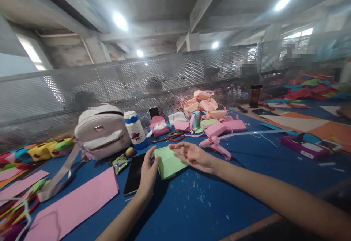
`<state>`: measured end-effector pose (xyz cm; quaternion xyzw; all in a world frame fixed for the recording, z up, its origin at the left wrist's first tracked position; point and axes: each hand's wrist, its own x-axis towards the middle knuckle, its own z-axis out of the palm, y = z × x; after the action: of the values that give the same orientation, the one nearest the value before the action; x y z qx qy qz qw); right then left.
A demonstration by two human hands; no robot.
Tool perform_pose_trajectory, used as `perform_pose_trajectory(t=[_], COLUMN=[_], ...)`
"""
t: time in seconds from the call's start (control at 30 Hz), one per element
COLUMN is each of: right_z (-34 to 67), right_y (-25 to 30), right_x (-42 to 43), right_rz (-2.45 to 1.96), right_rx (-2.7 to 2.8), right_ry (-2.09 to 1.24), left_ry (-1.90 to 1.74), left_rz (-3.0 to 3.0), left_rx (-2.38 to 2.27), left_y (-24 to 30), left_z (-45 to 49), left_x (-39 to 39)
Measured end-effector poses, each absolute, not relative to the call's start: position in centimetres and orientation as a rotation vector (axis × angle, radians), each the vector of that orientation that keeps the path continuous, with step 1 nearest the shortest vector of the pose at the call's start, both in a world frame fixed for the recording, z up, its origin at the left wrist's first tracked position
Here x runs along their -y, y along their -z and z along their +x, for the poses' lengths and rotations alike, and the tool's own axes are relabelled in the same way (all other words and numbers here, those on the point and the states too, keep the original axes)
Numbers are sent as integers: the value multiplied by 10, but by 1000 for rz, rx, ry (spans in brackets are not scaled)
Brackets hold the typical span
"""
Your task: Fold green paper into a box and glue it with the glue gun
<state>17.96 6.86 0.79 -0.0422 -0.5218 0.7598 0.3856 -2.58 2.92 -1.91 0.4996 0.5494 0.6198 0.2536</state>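
1 green paper (168, 164) looks unfinished: left hand (148, 173) at its edge, grip unclear; right hand (197, 157) over it, fingers loose; behind, shaped pieces (207, 105) sit piled, seemingly done.

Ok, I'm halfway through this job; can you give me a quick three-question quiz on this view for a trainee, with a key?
1. Multiple choice: what colour is the paper piece between the left hand and the right hand? A) pink B) light green C) orange
2. True or false: in the picture, the white bottle with the blue lid stands to the right of the pale backpack.
3. Fill in: just beyond the right wrist, a pink ____ lies on the blue table.

Key: 1. B. 2. True. 3. glue gun.
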Motion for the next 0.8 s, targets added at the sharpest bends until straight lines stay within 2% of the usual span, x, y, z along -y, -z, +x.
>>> perform_pose_trajectory(t=[0.1,0.23,0.4,0.8], right_z=[180,179,176,172], right_y=[-7,-6,-4,2], right_x=[-70,-70,-65,-52], right_rz=[-118,-98,-40,36], right_rx=[1321,1261,1205,1270], right_ry=[-1947,-2024,-2124,-2249], left_ry=[-1711,-1675,-1478,-1529], left_rz=[1484,2070,2708,2680], left_rx=[-1538,-1602,-1375,-1159], left_y=[17,6,1,9], left_z=[-25,-12,6,9], left_x=[-26,-9,6,3])
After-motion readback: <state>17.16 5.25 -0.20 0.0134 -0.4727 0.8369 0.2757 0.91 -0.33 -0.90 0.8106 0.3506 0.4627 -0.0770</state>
